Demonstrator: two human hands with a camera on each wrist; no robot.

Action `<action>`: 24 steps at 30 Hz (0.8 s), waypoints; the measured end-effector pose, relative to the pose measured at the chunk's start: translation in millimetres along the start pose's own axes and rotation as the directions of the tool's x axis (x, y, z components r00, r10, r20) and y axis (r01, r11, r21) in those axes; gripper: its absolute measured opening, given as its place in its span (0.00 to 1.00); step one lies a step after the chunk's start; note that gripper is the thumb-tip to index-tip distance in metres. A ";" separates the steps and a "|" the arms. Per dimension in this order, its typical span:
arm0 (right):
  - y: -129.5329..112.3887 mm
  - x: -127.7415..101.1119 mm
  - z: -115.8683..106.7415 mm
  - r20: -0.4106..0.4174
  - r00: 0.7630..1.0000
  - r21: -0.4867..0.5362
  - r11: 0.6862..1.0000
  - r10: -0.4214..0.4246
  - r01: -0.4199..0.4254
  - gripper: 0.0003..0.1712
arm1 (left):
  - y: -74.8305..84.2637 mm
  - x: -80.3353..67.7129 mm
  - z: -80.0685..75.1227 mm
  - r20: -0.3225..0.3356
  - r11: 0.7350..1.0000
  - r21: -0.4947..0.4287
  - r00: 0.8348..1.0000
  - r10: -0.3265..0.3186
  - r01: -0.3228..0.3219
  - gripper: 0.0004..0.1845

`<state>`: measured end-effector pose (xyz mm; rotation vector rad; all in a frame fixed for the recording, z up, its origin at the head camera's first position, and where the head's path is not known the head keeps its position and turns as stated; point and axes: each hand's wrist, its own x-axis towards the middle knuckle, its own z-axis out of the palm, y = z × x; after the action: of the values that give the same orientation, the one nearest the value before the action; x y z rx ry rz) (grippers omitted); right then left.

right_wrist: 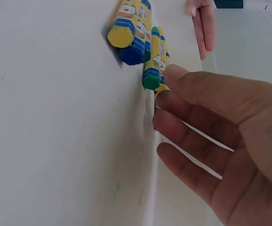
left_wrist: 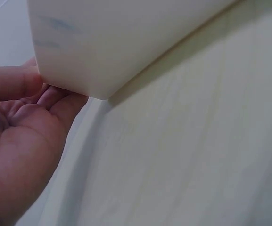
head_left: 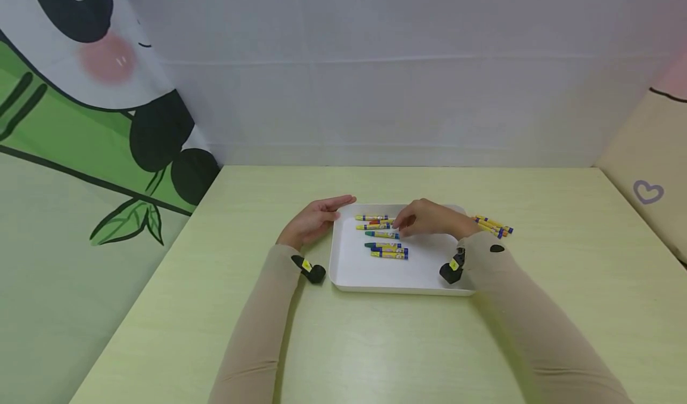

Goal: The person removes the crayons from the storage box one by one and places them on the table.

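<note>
A white tray (head_left: 424,267) lies on the table; its left far corner is between the thumb and fingers of my left hand (head_left: 313,220). In the left wrist view the thumb of my left hand (left_wrist: 27,122) presses the tray's wall (left_wrist: 93,47). My right hand (head_left: 429,218) reaches over the tray, its thumb and forefinger pinching the right end of an orange crayon (head_left: 374,222). This crayon lies between two yellow crayons (head_left: 374,227). Nearer are a green crayon (head_left: 382,234) and a row with dark green, blue and yellow crayons (head_left: 389,255).
Several more crayons (head_left: 492,226) lie in a loose pile right of the tray, by my right wrist. The pale wooden table (head_left: 376,344) meets a white cloth wall (head_left: 402,111) at the back. Printed panels stand at both sides.
</note>
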<state>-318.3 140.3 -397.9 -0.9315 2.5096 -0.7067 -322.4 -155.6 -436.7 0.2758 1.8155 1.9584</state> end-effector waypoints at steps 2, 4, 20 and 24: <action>0.0 1.6 1.8 0.003 1.000 -0.002 1.000 -0.001 0.001 0.12 | -0.4 -0.1 -0.5 -0.001 1.000 -0.005 1.000 0.000 0.000 0.28; -0.5 3.0 3.9 0.007 1.000 0.000 1.000 0.007 -0.007 0.12 | -0.6 -0.2 -0.8 -0.003 1.000 -0.009 1.000 0.000 0.000 0.28; -6.1 6.6 10.8 -0.003 0.999 -0.015 0.999 0.036 -0.036 0.11 | -1.2 0.7 -2.1 -0.008 1.000 -0.016 1.000 0.011 -0.011 0.28; -7.1 5.5 12.2 0.000 0.999 -0.022 0.999 0.032 -0.032 0.10 | -1.9 0.8 -1.4 -0.009 1.000 -0.010 1.000 0.010 -0.010 0.28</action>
<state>-312.6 128.0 -404.6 -0.8964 2.5315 -0.6707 -323.2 -156.4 -438.9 0.2737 1.8129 1.9784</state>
